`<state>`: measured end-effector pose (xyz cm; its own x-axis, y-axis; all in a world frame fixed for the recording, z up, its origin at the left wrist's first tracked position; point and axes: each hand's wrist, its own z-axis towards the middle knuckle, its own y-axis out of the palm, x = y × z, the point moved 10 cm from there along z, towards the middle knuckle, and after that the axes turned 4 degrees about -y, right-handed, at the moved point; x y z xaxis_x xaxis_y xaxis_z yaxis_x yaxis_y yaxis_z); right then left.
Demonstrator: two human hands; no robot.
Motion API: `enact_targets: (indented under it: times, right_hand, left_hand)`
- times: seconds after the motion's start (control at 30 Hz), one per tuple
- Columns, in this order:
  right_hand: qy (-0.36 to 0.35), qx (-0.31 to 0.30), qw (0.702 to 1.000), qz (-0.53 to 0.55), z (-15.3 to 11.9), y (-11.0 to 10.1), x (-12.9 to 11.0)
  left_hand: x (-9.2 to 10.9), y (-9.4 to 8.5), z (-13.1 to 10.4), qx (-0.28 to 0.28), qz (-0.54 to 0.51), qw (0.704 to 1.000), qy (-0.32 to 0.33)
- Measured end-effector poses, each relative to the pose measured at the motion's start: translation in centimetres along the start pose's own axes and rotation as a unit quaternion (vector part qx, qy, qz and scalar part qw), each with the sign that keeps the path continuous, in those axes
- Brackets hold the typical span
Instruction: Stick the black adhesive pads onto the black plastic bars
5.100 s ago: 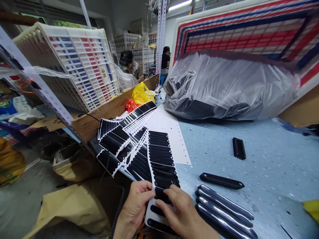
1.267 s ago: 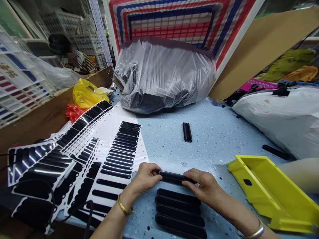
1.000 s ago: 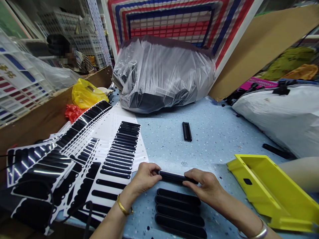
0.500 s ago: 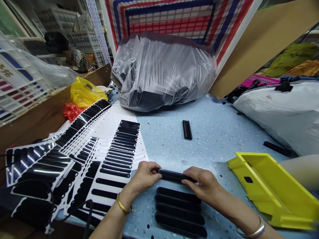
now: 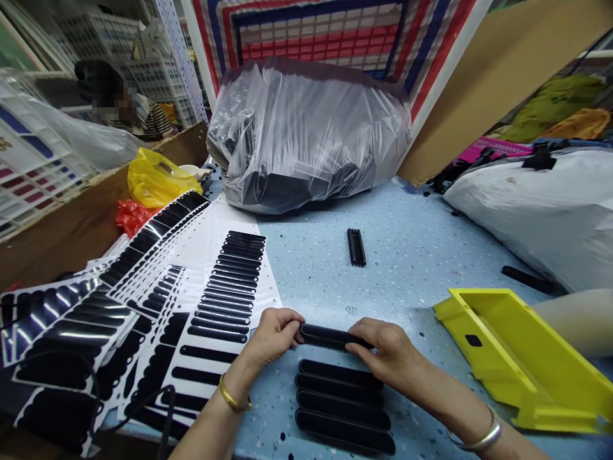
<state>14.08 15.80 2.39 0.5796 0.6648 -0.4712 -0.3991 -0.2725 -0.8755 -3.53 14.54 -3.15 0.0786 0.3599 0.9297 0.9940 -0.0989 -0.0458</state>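
Between my two hands is a long black strip-shaped piece [image 5: 325,335] with rounded ends, just above the table. My left hand [image 5: 278,332] pinches its left end between thumb and fingers. At the other end, my right hand [image 5: 380,345] grips it with the thumb below and fingers on top. Several similar black pieces [image 5: 342,401] lie side by side on the table, nearer to me. Left of my left hand lies a white backing sheet [image 5: 191,354] with black rounded stickers in a column. What lies under my fingertips is hidden.
More sticker sheets [image 5: 71,326] pile up at the left. A yellow bin [image 5: 522,364] stands at the right. A small black part [image 5: 355,247] lies mid-table; behind it sits a large plastic-wrapped bundle [image 5: 316,140]. A white sack [image 5: 541,217] is at right. A person [image 5: 119,102] sits beyond.
The view has shifted slightly, so everything sits a little further left. Both hands keep their hold on the black piece, with hardly any other movement.
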Motion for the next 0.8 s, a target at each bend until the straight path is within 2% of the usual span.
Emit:
enact_targets:
  times: [0.3,0.53,0.8]
  right_hand:
    - [0.026,-0.017,1.0,-0.001,0.24,-0.12,-0.2]
    - [0.026,0.003,1.0,0.007,0.07,-0.02,-0.04]
    - [0.008,0.022,1.0,0.008,-0.02,-0.38,-0.37]
  left_hand:
    - [0.13,0.04,0.14,0.031,-0.013,0.999,-0.004]
    - [0.3,0.06,0.04,0.036,-0.003,0.999,0.01]
    - [0.36,-0.08,-0.21,0.072,0.017,0.997,-0.01]
